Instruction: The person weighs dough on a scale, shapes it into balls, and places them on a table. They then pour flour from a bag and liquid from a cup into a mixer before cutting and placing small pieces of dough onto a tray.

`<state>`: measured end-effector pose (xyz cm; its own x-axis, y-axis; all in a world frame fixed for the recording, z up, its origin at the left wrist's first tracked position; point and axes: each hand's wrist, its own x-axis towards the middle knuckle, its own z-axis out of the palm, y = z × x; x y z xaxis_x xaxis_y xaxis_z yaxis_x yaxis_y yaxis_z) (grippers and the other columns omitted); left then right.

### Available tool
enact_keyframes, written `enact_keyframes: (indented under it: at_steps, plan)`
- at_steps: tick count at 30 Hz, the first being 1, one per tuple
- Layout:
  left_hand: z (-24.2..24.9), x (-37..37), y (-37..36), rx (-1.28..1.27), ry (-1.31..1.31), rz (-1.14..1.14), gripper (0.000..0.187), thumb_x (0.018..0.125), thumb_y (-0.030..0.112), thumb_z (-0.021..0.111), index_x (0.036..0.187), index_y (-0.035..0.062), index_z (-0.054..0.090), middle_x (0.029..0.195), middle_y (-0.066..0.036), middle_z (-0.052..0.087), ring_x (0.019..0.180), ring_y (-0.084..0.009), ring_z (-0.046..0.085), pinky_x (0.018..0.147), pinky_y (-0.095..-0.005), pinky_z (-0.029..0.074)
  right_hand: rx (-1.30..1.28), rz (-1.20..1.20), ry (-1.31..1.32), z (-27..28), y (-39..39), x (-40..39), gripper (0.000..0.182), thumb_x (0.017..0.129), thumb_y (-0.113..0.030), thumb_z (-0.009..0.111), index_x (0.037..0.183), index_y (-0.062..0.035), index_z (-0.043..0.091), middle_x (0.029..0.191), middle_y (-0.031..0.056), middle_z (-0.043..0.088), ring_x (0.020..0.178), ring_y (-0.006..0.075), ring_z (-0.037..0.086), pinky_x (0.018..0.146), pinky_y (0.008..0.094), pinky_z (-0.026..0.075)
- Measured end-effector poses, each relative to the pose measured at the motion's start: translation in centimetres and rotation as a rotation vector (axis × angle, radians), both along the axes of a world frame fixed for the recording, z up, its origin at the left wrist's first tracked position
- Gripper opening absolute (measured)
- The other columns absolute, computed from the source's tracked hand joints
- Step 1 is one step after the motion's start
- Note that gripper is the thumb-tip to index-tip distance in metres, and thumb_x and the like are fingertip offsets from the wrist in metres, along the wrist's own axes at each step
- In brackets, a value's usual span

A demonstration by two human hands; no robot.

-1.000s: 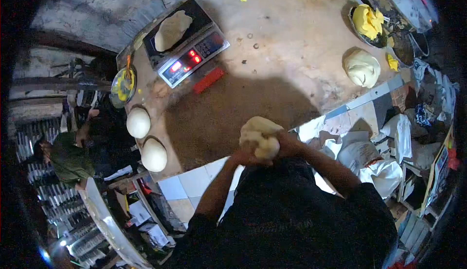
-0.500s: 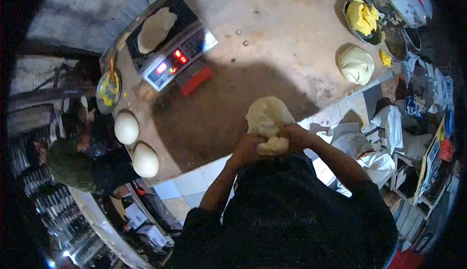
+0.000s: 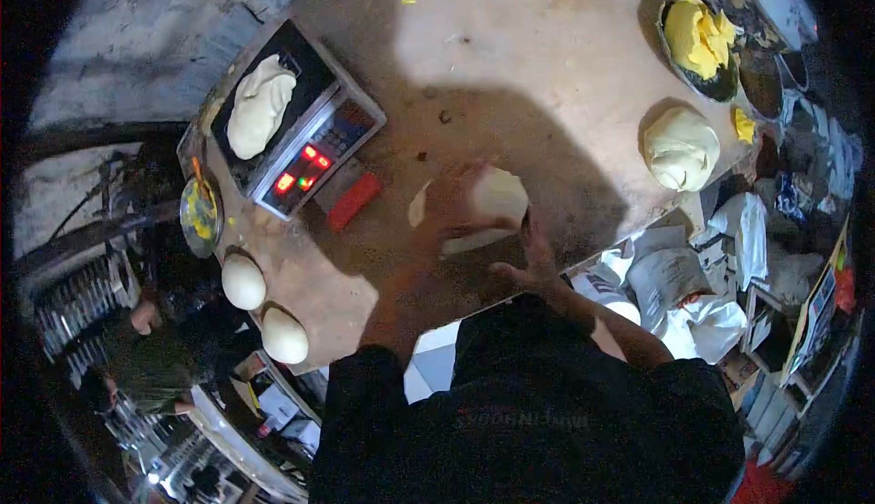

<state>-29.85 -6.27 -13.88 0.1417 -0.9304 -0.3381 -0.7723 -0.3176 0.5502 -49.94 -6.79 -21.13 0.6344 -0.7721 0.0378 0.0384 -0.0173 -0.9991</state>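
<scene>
two left-edge balls (image 3: 243, 282), one dough piece (image 3: 501, 198) now farther over worktop (image 3: 519, 57); right hand (image 3: 536, 262) fingers apart, left hand (image 3: 451, 205) blurred, can't tell.

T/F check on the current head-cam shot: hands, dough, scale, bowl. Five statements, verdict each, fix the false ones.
1. A dough piece lies on the scale. True.
2. The right hand is clenched into a fist. False: the right hand is open, thumb spread from the fingers.
3. The left hand, blurred, is at the front dough. True.
4. Three pale balls line the table's left edge. False: there are two pale balls.
5. The scale's display is dark. False: red digits are lit.
</scene>
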Motion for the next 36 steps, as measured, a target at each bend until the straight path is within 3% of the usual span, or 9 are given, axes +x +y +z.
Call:
enact_keyframes:
  at_steps: [3,7,11,17,22,26,28,32,36]
  plan:
    - [0.0,-1.2,-0.1,0.183,0.089,0.061,0.085,0.057,0.056,0.084,0.127,0.0148,0.058,0.117,-0.014,0.064,0.109,-0.0291,0.060,0.100,-0.0432,0.045,0.106,0.381,0.360,-7.3,-0.1,-0.3,0.059,0.077,-0.033,0.078,0.122,-0.0010,0.057,0.123,0.0159,0.058,0.119,0.0268,0.051,0.103,0.0433,0.040]
    - [-1.8,-0.9,9.9,0.166,0.444,0.210,0.088,0.060,0.056,0.082,0.130,0.0107,0.054,0.133,-0.017,0.051,0.124,-0.0323,0.048,0.106,-0.0447,0.036,0.356,0.725,0.272,-1.5,-1.1,1.8,0.065,0.071,-0.035,0.081,0.121,-0.0022,0.056,0.120,0.0145,0.060,0.112,0.0265,0.055,0.096,0.0409,0.044]
    - [-4.7,-7.9,23.4,0.080,0.508,0.234,0.087,0.062,0.055,0.081,0.129,0.0075,0.053,0.141,-0.018,0.043,0.131,-0.0344,0.040,0.110,-0.0456,0.031,0.194,0.710,0.226,6.5,7.5,0.4,0.070,0.064,-0.036,0.084,0.119,-0.0034,0.055,0.116,0.0130,0.062,0.106,0.0262,0.059,0.089,0.0386,0.048]
    - [3.6,-5.3,19.0,-0.316,0.547,0.208,0.067,0.062,0.046,0.083,0.112,0.0063,0.061,0.121,-0.015,0.055,0.115,-0.0324,0.051,0.101,-0.0444,0.039,-0.236,0.790,0.400,10.5,2.5,1.6,0.059,0.063,-0.027,0.080,0.114,-0.0065,0.058,0.107,0.0130,0.065,0.091,0.0250,0.067,0.072,0.0331,0.053]
    - [3.8,-5.2,16.8,-0.680,0.318,0.073,0.051,0.063,0.038,0.085,0.098,0.0053,0.067,0.105,-0.013,0.064,0.101,-0.0307,0.060,0.093,-0.0434,0.045,-0.526,0.763,0.408,13.7,1.2,0.2,0.064,0.056,-0.036,0.083,0.112,-0.0125,0.063,0.108,0.0168,0.065,0.100,0.0311,0.064,0.089,0.0407,0.049]
    - [-4.0,-10.2,19.0,-0.270,0.277,0.009,0.045,0.062,0.033,0.085,0.094,0.0050,0.069,0.098,-0.014,0.068,0.095,-0.0319,0.064,0.091,-0.0439,0.047,-0.416,0.973,0.639,6.3,3.9,-4.5,0.053,0.066,-0.041,0.077,0.107,-0.0079,0.067,0.113,0.0190,0.065,0.111,0.0327,0.059,0.103,0.0399,0.040]
    - [-5.4,-9.3,20.0,-0.242,0.377,-0.079,0.047,0.064,0.032,0.085,0.098,0.0047,0.069,0.098,-0.015,0.068,0.095,-0.0334,0.064,0.091,-0.0443,0.047,-0.327,0.941,0.651,3.0,2.3,-4.5,0.056,0.063,-0.036,0.081,0.108,-0.0088,0.063,0.112,0.0187,0.063,0.109,0.0360,0.059,0.096,0.0438,0.045]
    - [-1.5,-0.3,10.6,0.114,0.265,0.631,0.049,0.072,0.036,0.078,0.107,0.0034,0.066,0.101,-0.019,0.067,0.102,-0.0336,0.062,0.094,-0.0453,0.046,-0.366,0.395,0.674,1.8,-5.3,3.9,0.046,0.073,-0.033,0.076,0.107,-0.0057,0.060,0.109,0.0203,0.061,0.103,0.0382,0.059,0.089,0.0459,0.049]
    - [-4.3,6.7,4.3,-0.054,-0.362,0.416,0.065,0.071,0.049,0.075,0.118,0.0070,0.062,0.108,-0.017,0.066,0.108,-0.0332,0.060,0.095,-0.0469,0.045,-0.694,0.239,0.791,1.7,-10.9,7.7,0.044,0.089,-0.033,0.064,0.118,-0.0013,0.056,0.116,0.0208,0.059,0.103,0.0339,0.059,0.088,0.0430,0.050]
